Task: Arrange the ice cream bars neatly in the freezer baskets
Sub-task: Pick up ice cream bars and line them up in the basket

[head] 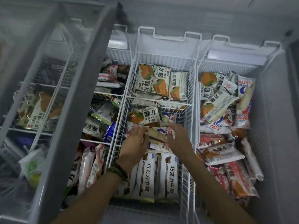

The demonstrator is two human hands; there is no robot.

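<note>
Both hands meet over the middle basket point(123, 101); the left hand point(135, 143) and right hand point(178, 138) close together on a small stack of ice cream bars point(157, 135), held at the centre of the view; at 12 o'clock the orange-and-green bars point(161, 81) lie roughly squared, and at 6 o'clock the white chocolate bars point(155, 175) sit in a tidy row; the right basket point(226, 65) at 3 o'clock is a jumble, so I judge the job about half done.
</note>
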